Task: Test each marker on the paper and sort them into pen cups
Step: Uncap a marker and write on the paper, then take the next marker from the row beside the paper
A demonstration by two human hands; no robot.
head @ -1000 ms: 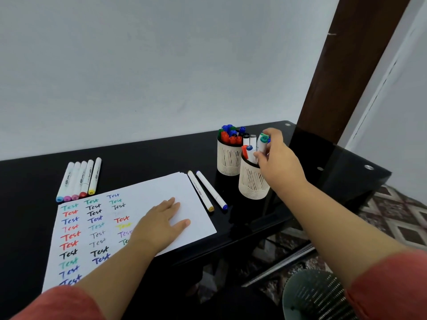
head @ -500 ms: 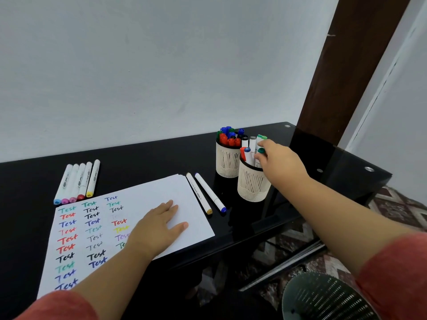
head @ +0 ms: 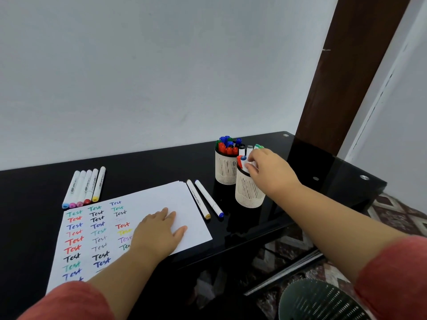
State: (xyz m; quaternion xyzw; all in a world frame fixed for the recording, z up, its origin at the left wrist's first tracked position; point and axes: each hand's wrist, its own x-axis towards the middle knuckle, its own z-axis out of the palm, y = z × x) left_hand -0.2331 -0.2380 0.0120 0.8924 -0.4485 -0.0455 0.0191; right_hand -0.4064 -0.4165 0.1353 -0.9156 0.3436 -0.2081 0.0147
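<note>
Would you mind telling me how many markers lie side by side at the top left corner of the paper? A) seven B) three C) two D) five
D: the row of markers beside the top left corner of the paper holds five white barrels, with blue, pink, pink, red and yellow ends facing the person.
</note>
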